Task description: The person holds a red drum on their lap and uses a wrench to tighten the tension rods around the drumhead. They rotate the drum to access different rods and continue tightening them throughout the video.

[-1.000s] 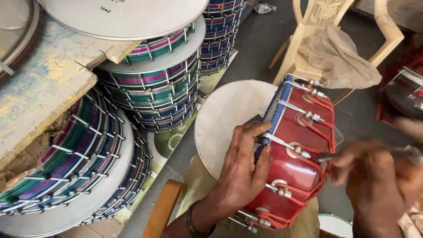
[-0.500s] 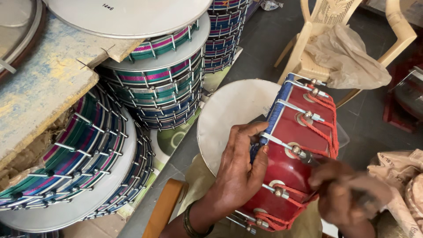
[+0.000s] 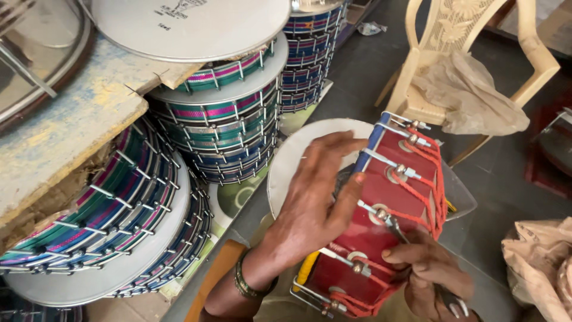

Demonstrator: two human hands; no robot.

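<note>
Workshop floor, stacked striped drums (image 3: 226,125) at left, plastic chair (image 3: 453,65) behind. Head view: red drum (image 3: 393,214) lies on the lap, long axis toward the chair. Left hand (image 3: 316,203) spread flat on its near rim. Right hand (image 3: 426,268) closed around a tool (image 3: 393,226) on a tuning bolt, nearer the lower end.

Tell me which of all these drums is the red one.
The red drum lying between the two hands, left hand on its white skin. The others, stacked at left, have striped green, pink and blue shells.
</note>
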